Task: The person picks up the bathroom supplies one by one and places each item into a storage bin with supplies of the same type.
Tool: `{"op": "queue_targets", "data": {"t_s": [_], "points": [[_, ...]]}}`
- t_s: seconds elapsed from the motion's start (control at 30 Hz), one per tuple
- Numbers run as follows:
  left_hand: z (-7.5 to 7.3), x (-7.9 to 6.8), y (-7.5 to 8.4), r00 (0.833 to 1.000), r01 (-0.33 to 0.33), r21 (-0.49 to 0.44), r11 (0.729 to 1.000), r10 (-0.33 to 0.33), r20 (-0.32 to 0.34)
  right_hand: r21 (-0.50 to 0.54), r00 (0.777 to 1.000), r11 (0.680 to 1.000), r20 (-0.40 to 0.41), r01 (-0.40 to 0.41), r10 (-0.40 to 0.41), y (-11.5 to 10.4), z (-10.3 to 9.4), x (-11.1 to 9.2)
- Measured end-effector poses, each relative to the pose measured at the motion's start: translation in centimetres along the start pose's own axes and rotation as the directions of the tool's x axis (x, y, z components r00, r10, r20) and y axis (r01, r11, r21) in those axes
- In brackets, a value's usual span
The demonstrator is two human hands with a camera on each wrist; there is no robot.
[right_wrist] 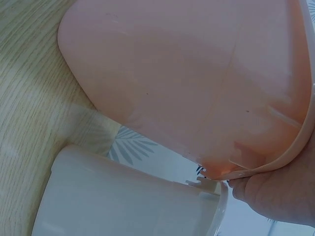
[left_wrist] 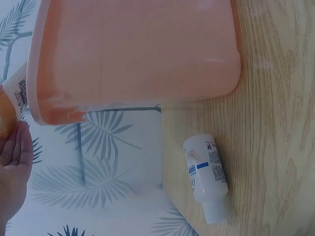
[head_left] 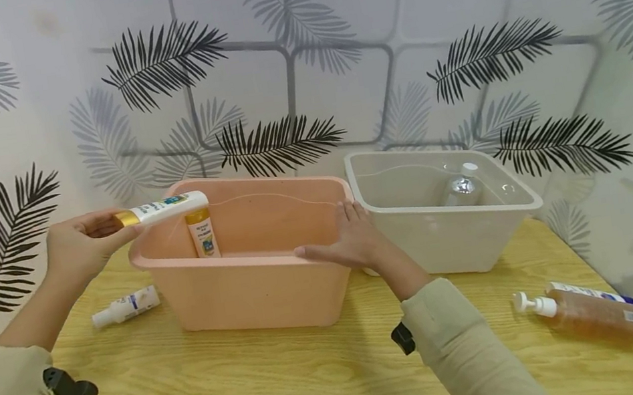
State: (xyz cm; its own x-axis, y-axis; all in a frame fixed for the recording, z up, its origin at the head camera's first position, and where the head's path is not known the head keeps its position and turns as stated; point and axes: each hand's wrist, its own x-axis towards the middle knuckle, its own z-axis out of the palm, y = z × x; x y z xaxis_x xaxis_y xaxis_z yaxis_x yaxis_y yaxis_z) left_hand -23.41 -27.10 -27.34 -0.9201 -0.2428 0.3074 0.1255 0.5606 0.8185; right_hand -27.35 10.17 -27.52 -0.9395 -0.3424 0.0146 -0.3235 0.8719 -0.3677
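My left hand grips a white bottle with a gold cap by its cap end, holding it nearly level over the left rim of the pink bin. Inside that bin, a second gold-capped white bottle stands at the left. My right hand rests on the bin's front right corner, thumb along the front rim and fingers over the right rim. A small white bottle lies on the table left of the bin; the left wrist view shows its blue-marked label.
A white bin stands right of the pink one, with a clear bottle inside. A brown pump bottle and a white tube with a blue end lie at the right table edge. A leaf-patterned wall rises behind.
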Motion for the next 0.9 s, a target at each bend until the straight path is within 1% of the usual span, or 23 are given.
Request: {"op": "queue_targets", "data": {"t_s": [0.1, 0.23, 0.5, 0.6, 0.8, 0.9], "points": [[0.3, 0.1, 0.3, 0.999, -0.022, 0.026, 0.999, 0.021, 0.028, 0.001, 1.0, 1.0, -0.001, 0.0, 0.0, 0.0, -0.1, -0.1], [0.8, 0.3, 0.6, 0.998, -0.052, 0.039, 0.998, 0.05, 0.044, -0.002, 1.0, 1.0, -0.001, -0.005, 0.005, 0.1, -0.1, -0.1], [1.5, 0.6, 1.1, 0.995, -0.047, 0.067, 0.997, 0.041, 0.087, 0.005, 1.0, 1.0, 0.001, -0.009, 0.009, 0.1, 0.0, -0.2], [1.7, 0.8, 1.2, 0.993, -0.058, 0.079, 0.995, 0.049, 0.105, 0.01, 1.0, 1.0, 0.003, -0.006, 0.006, 0.1, 0.0, -0.2], [2.1, 1.0, 1.4, 0.983, -0.11, 0.133, 0.985, 0.088, 0.162, 0.013, 1.0, 1.0, 0.005, -0.006, 0.006, -0.1, 0.0, -0.1], [2.4, 1.2, 1.5, 0.976, -0.148, 0.143, 0.979, 0.122, 0.178, 0.008, 1.0, 1.0, 0.004, -0.005, 0.005, -0.1, 0.1, -0.1]]}}
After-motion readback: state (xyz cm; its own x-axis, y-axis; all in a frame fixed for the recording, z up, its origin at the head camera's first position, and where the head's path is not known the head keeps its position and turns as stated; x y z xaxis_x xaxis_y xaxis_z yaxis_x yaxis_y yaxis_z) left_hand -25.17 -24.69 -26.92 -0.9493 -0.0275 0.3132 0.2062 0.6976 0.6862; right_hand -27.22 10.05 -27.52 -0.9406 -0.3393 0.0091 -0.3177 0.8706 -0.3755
